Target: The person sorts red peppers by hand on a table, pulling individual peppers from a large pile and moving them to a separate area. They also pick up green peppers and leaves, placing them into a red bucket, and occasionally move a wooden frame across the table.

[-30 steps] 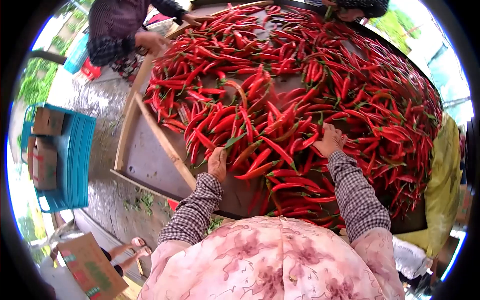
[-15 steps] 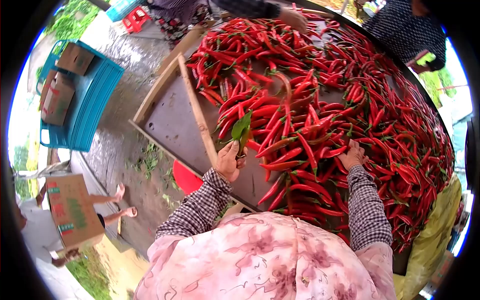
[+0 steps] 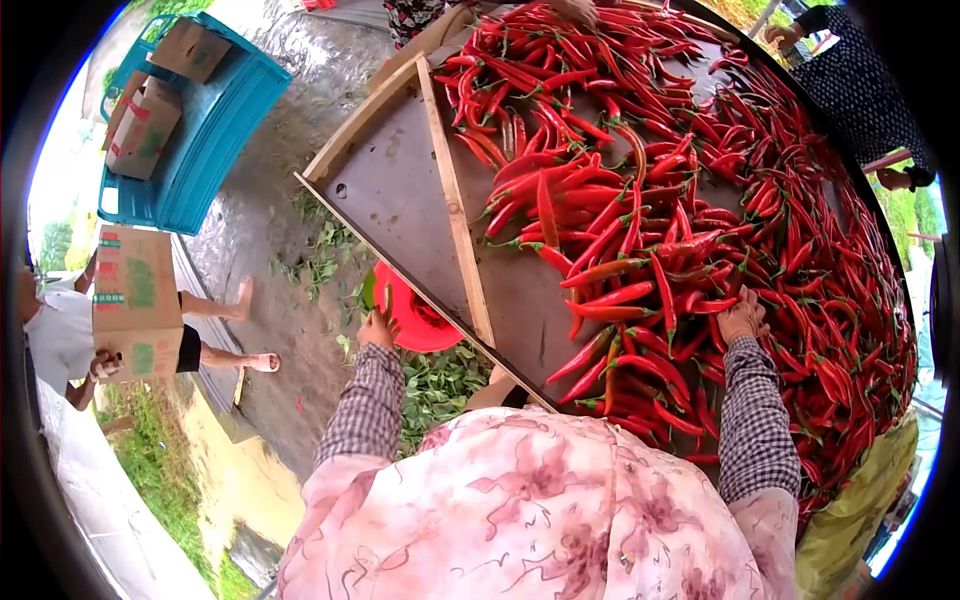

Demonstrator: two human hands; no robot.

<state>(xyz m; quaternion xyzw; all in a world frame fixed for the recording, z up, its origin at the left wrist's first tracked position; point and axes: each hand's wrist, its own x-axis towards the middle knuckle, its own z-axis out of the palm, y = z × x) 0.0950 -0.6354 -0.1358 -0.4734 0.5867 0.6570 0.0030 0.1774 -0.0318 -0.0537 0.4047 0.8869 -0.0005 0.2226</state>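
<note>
1. Left hand (image 3: 378, 328): grip pinched together on a green leaf (image 3: 368, 293), held out past the edge of the surface (image 3: 400, 190), just above a red basin (image 3: 420, 318).
2. Right hand (image 3: 743, 317): grip not discernible; fingers rest on the red chili peppers (image 3: 640, 215), which lie heaped on the surface.
3. Leaf litter (image 3: 440, 380): on the ground beside the basin.

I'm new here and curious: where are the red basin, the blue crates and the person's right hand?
Red basin (image 3: 425, 318), head view, on its rim.
Blue crates (image 3: 215, 125), head view, on the stack's side.
Right hand (image 3: 743, 318), head view, on its back.
</note>
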